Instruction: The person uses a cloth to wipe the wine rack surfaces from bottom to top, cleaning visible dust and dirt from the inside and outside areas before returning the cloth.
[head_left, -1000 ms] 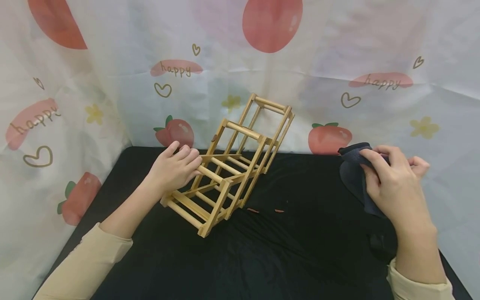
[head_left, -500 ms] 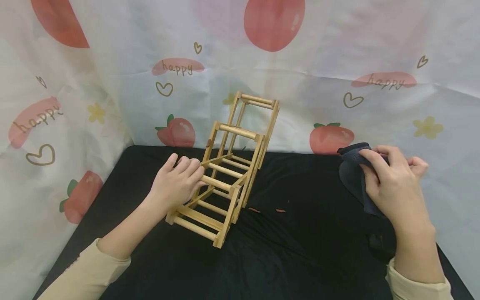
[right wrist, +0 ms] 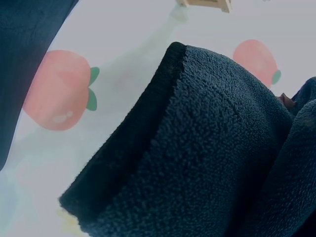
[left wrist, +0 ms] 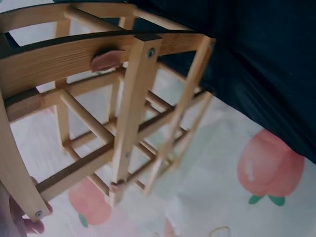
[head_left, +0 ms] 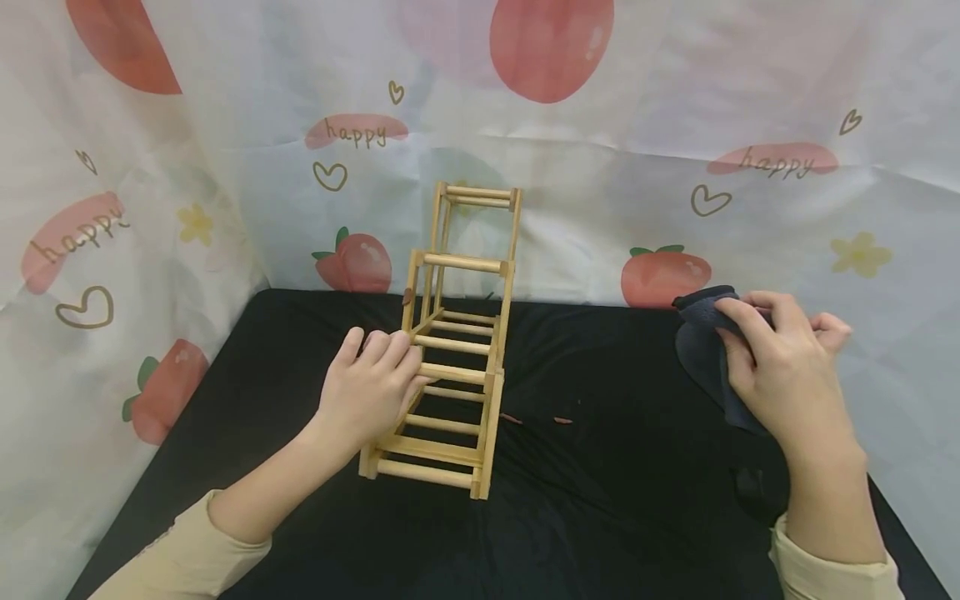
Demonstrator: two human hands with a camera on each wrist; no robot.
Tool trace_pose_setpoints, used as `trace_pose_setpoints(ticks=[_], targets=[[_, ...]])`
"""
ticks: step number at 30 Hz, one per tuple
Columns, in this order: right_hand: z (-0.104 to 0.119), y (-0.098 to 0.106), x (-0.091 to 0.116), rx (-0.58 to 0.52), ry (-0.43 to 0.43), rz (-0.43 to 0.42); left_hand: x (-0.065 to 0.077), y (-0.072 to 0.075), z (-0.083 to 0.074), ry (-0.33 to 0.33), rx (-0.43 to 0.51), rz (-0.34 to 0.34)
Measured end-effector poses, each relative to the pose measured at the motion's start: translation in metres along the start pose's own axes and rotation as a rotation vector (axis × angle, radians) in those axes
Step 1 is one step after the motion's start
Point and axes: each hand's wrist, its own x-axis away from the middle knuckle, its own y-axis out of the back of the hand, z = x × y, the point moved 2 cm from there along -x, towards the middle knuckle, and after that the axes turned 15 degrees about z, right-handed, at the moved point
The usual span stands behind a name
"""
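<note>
A stepped wooden rack (head_left: 454, 373) of slats and round rungs stands on the black cloth, its taller end toward the wall. My left hand (head_left: 372, 379) grips its left side at mid-height, fingers curled over the frame. In the left wrist view, a reddish-brown smear (left wrist: 106, 60) sticks to one slat and a smaller spot (left wrist: 117, 186) to a post. Off to the right, my right hand (head_left: 787, 375) pinches a bunched dark blue towel (head_left: 703, 340) in the air, apart from the rack. The towel's fuzzy pile and dark edging (right wrist: 123, 133) show in the right wrist view.
Two small reddish-brown scraps (head_left: 562, 420) lie right of the rack on the black cloth (head_left: 600, 508). A dark object (head_left: 748, 483), too dim to make out, sits near my right forearm. Fabric walls (head_left: 570, 167) printed with fruit enclose the back and sides.
My left hand has turned the rack, swinging its far end left and its near end right, so it now points nearly straight away from me. The right hand and towel barely moved.
</note>
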Motion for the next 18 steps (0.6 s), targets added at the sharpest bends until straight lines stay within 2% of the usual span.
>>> trace_pose_setpoints(ticks=[7, 12, 18], targets=[[0.0, -0.002, -0.001, -0.005, -0.006, 0.013, -0.006, 0.005, -0.014, 0.055, -0.011, 0.022], [0.001, -0.003, -0.002, -0.009, -0.006, 0.019, -0.01, 0.005, -0.023, 0.088, 0.01, 0.007], [0.002, -0.005, -0.002, -0.015, -0.002, 0.016, -0.015, 0.006, -0.031, 0.106, 0.004, 0.026]])
